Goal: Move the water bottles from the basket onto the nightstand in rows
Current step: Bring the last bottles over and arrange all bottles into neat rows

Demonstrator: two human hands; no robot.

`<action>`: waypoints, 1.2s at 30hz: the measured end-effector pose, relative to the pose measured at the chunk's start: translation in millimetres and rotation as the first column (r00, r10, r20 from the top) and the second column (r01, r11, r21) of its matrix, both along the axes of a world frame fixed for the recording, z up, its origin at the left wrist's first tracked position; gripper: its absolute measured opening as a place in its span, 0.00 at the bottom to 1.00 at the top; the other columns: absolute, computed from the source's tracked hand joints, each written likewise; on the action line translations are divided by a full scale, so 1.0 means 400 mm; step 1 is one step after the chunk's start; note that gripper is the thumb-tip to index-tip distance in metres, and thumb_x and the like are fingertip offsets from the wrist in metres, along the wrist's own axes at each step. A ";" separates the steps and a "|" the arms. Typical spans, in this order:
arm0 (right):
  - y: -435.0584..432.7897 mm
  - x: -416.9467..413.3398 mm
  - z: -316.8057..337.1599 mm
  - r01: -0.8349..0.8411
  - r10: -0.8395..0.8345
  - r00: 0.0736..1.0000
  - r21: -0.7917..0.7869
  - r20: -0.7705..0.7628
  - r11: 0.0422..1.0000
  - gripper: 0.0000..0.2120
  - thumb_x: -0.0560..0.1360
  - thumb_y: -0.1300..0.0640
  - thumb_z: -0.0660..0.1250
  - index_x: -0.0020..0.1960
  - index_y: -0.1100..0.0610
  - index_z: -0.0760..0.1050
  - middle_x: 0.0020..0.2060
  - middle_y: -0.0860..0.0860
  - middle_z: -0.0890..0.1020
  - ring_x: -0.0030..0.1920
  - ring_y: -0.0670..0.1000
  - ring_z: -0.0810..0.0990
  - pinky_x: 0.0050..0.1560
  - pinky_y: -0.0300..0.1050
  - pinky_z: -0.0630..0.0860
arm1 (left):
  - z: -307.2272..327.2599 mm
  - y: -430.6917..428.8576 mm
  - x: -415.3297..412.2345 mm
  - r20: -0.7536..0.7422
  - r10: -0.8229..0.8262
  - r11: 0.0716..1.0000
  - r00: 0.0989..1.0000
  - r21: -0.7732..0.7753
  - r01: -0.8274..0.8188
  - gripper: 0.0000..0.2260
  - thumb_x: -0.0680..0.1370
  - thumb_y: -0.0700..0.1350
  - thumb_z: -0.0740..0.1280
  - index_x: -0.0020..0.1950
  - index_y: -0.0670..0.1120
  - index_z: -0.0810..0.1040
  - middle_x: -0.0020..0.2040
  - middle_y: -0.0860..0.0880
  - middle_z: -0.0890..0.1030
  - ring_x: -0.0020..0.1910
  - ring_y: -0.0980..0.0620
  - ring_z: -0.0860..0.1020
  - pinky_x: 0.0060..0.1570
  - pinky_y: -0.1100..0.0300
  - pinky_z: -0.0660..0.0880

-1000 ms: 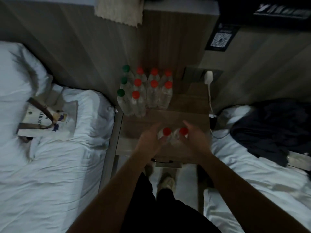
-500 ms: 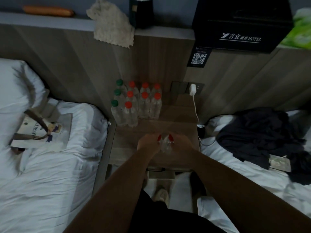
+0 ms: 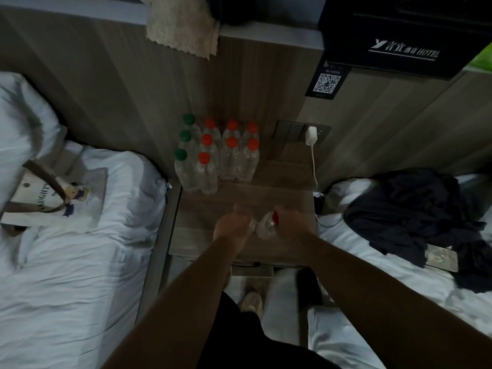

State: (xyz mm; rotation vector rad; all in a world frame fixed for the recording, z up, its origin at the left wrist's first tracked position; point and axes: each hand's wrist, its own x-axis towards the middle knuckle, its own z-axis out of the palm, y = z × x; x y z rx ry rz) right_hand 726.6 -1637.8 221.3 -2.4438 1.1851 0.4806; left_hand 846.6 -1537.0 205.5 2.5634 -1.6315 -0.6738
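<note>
Head view: both hands hold clear bottles low over the front of the nightstand (image 3: 287,246).

Left hand (image 3: 233,227) keeps a closed grip on a bottle (image 3: 251,225) whose cap is hidden; right hand (image 3: 291,222) grips a red-capped bottle (image 3: 267,225), the two bottles touching between them. Nine bottles (image 3: 217,153) stand upright in rows at the back left corner, three green-capped on the left, six red-capped beside them.

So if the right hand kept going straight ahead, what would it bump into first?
Probably the nearest red-capped bottles standing at the back of the nightstand. The right hand, holding a bottle, points roughly that way over bare wood, though depth is hard to judge.
</note>
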 end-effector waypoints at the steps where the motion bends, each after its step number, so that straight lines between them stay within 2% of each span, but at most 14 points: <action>1: 0.003 0.001 0.011 -0.002 0.002 1.000 -0.003 -0.010 1.000 0.18 0.78 0.57 0.61 0.67 0.54 0.67 0.56 0.58 0.80 0.55 0.58 0.80 0.50 0.49 0.74 | -0.002 0.001 0.001 -0.013 0.010 1.000 1.000 -0.012 -0.010 0.12 0.79 0.44 0.62 0.61 0.44 0.72 0.61 0.42 0.73 0.48 0.43 0.80 0.45 0.52 0.78; 6: -0.008 0.012 0.010 0.059 -0.058 0.998 0.046 -0.020 0.997 0.12 0.78 0.54 0.62 0.58 0.57 0.74 0.51 0.55 0.81 0.51 0.54 0.80 0.45 0.43 0.69 | 0.023 -0.019 0.035 -0.056 0.088 0.996 0.995 0.011 -0.088 0.12 0.79 0.48 0.58 0.56 0.44 0.76 0.54 0.44 0.78 0.48 0.44 0.80 0.47 0.53 0.78; 9: -0.020 0.014 0.042 0.045 -0.036 0.994 0.081 -0.102 0.996 0.10 0.78 0.55 0.62 0.54 0.59 0.76 0.47 0.54 0.79 0.49 0.52 0.78 0.45 0.41 0.67 | 0.035 -0.036 0.067 0.029 0.024 1.000 0.999 0.012 -0.025 0.11 0.80 0.46 0.58 0.49 0.44 0.79 0.49 0.46 0.82 0.48 0.47 0.80 0.49 0.56 0.75; 10: -0.022 0.038 0.020 0.082 -0.072 0.995 0.148 -0.071 0.986 0.10 0.78 0.55 0.62 0.54 0.59 0.76 0.46 0.53 0.78 0.48 0.51 0.78 0.45 0.40 0.66 | 0.035 -0.042 0.075 0.056 -0.005 1.000 0.998 -0.010 0.005 0.10 0.79 0.45 0.58 0.48 0.45 0.79 0.48 0.46 0.82 0.48 0.48 0.79 0.50 0.55 0.73; 11: -0.038 0.049 -0.011 0.140 -0.130 0.986 0.106 -0.101 0.984 0.10 0.78 0.54 0.63 0.54 0.60 0.76 0.44 0.51 0.77 0.46 0.50 0.77 0.44 0.40 0.67 | 0.033 -0.051 0.084 0.076 -0.026 0.999 0.997 -0.031 0.028 0.09 0.79 0.44 0.59 0.47 0.45 0.79 0.47 0.46 0.82 0.48 0.48 0.79 0.51 0.56 0.72; 13: -0.087 0.037 -0.068 0.253 -0.232 0.963 0.157 -0.136 0.955 0.19 0.75 0.42 0.65 0.53 0.58 0.77 0.36 0.45 0.74 0.39 0.44 0.75 0.33 0.39 0.67 | 0.029 -0.073 0.105 0.120 -0.056 0.997 0.991 -0.053 0.063 0.08 0.78 0.44 0.60 0.46 0.45 0.79 0.46 0.47 0.82 0.48 0.48 0.79 0.52 0.56 0.71; 14: -0.106 0.038 -0.093 0.297 -0.298 0.954 0.202 -0.026 0.933 0.28 0.71 0.32 0.62 0.51 0.57 0.78 0.33 0.46 0.73 0.35 0.44 0.76 0.22 0.41 0.64 | 0.028 -0.084 0.117 0.151 -0.081 0.995 0.985 -0.049 0.089 0.08 0.78 0.44 0.61 0.47 0.45 0.80 0.47 0.47 0.82 0.49 0.48 0.79 0.53 0.55 0.71; 15: -0.096 0.049 -0.064 0.239 -0.247 0.969 0.252 -0.001 0.938 0.31 0.68 0.29 0.56 0.47 0.55 0.77 0.33 0.48 0.73 0.36 0.45 0.76 0.28 0.47 0.68 | 0.027 -0.095 0.130 0.190 -0.107 0.992 0.976 -0.051 0.119 0.09 0.78 0.45 0.61 0.50 0.46 0.80 0.48 0.47 0.82 0.51 0.48 0.79 0.54 0.55 0.70; 17: -0.081 0.116 0.017 0.178 -0.182 0.983 0.107 0.034 0.978 0.21 0.75 0.40 0.60 0.50 0.57 0.78 0.41 0.50 0.79 0.44 0.53 0.79 0.35 0.41 0.74 | 0.023 -0.114 0.162 0.251 -0.147 0.984 0.957 -0.063 0.167 0.10 0.78 0.46 0.61 0.54 0.48 0.79 0.50 0.48 0.82 0.52 0.49 0.78 0.54 0.55 0.69; 18: -0.081 0.131 0.039 0.148 -0.166 0.981 0.167 0.098 0.975 0.14 0.76 0.49 0.65 0.54 0.59 0.78 0.47 0.55 0.81 0.50 0.57 0.79 0.46 0.44 0.77 | 0.023 -0.123 0.179 0.271 -0.165 0.980 0.948 -0.067 0.190 0.11 0.77 0.47 0.61 0.56 0.48 0.78 0.51 0.48 0.82 0.53 0.48 0.78 0.56 0.53 0.69; 20: -0.106 0.161 0.026 0.198 -0.217 0.967 0.143 0.131 0.970 0.16 0.72 0.54 0.69 0.58 0.57 0.75 0.53 0.57 0.80 0.55 0.58 0.79 0.55 0.52 0.77 | 0.026 -0.146 0.213 0.286 -0.196 0.975 0.938 -0.047 0.218 0.12 0.76 0.49 0.63 0.57 0.48 0.77 0.52 0.47 0.81 0.54 0.46 0.78 0.60 0.48 0.69; 25: -0.132 0.241 0.036 0.195 -0.200 0.977 0.080 0.068 0.978 0.16 0.73 0.53 0.68 0.60 0.54 0.73 0.53 0.56 0.81 0.55 0.58 0.79 0.52 0.49 0.75 | 0.036 -0.220 0.300 0.268 -0.276 0.961 0.923 0.060 0.270 0.13 0.75 0.50 0.62 0.58 0.50 0.73 0.53 0.48 0.79 0.54 0.46 0.77 0.59 0.48 0.68; 29: -0.148 0.289 0.030 0.219 -0.222 0.972 0.047 0.081 0.975 0.14 0.75 0.53 0.66 0.59 0.56 0.74 0.53 0.55 0.81 0.55 0.57 0.79 0.50 0.48 0.74 | 0.039 -0.250 0.345 0.292 -0.290 0.957 0.911 0.072 0.281 0.10 0.75 0.47 0.63 0.56 0.50 0.73 0.53 0.49 0.79 0.54 0.46 0.77 0.61 0.47 0.67; 36: -0.166 0.339 0.011 0.214 -0.218 0.966 0.044 0.141 0.976 0.19 0.74 0.54 0.67 0.64 0.53 0.69 0.53 0.55 0.80 0.55 0.55 0.79 0.49 0.45 0.73 | 0.024 -0.268 0.373 0.256 -0.315 0.949 0.914 0.076 0.306 0.10 0.76 0.44 0.62 0.56 0.47 0.72 0.56 0.47 0.78 0.56 0.45 0.77 0.61 0.46 0.67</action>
